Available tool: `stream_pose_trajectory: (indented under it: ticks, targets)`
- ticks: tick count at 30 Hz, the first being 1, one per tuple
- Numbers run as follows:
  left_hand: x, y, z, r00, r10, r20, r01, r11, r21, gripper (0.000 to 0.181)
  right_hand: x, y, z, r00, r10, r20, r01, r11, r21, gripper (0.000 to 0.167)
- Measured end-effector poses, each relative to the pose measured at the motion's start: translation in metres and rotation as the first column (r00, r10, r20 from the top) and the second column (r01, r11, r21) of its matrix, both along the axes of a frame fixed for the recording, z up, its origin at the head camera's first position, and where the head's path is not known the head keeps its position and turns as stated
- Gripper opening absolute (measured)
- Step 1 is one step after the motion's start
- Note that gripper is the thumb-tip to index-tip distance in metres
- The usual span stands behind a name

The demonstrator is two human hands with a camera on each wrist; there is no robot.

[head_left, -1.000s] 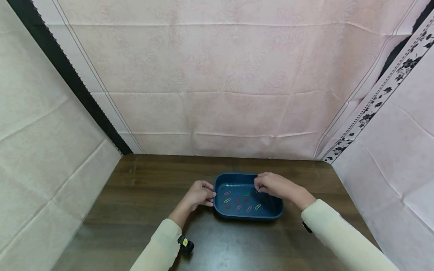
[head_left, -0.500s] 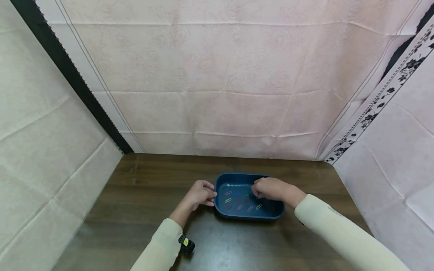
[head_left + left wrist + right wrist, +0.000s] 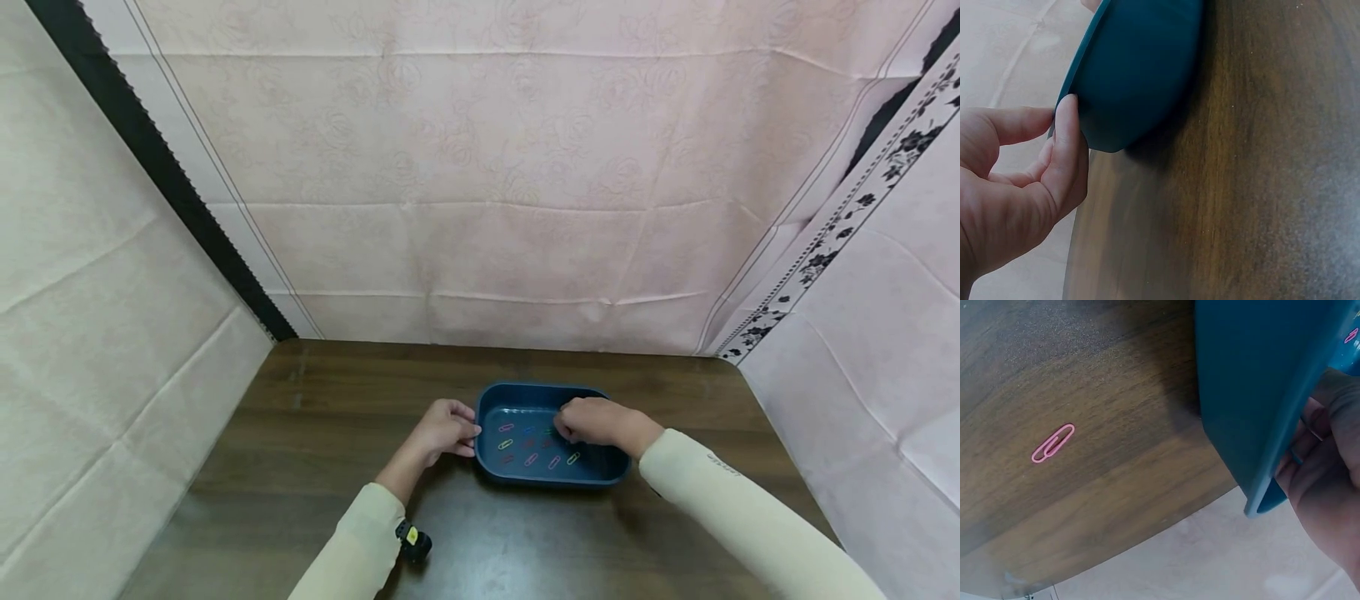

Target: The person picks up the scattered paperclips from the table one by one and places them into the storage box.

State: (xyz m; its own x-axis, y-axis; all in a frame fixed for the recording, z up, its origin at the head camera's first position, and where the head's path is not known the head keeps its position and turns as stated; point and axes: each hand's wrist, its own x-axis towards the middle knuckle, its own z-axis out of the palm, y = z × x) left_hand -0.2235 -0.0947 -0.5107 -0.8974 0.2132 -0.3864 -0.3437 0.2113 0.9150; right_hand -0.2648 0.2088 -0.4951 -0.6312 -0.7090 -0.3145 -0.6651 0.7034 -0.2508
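A dark blue rectangular tray [image 3: 540, 481] stands on the wooden table, with several coloured paper clips spread over its floor, among them a pink paper clip [image 3: 506, 427] and a yellow paper clip [image 3: 573, 458]. My left hand [image 3: 444, 429] pinches the tray's left rim between thumb and fingers; the left wrist view shows this grip on the rim [image 3: 1067, 87] closely. Inside the tray's right half, my right hand [image 3: 596, 421] has its fingers curled and fingertips together low over the floor. They appear to pinch a small paper clip, mostly hidden by the hand.
One pink paper clip [image 3: 1054, 444] lies on the table outside the tray, seen in the right wrist view. The brown table [image 3: 337, 467] has pale cloth [image 3: 480, 192] behind it and on both sides.
My right hand has moved left and down from the tray's far right rim, deeper into the tray. A small clip showed at its fingertips earlier. The left hand keeps its grip.
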Motion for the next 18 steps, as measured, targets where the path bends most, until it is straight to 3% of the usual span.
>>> stream_pose_trajectory:
  ticks: [9,18]
  targets:
    - [-0.0004,-0.0001,0.0004,1.0,-0.002,0.004,0.002,1.0,0.0,0.026,-0.0015,0.0011,-0.005,1.0,-0.008,0.0,0.008,1.0,0.015,0.03]
    - [0.0008,0.0016,0.0012,1.0,-0.004,-0.006,0.004,1.0,0.003,0.025,0.0031,-0.0024,-0.0017,1.0,0.007,-0.007,-0.007,1.0,0.016,0.02]
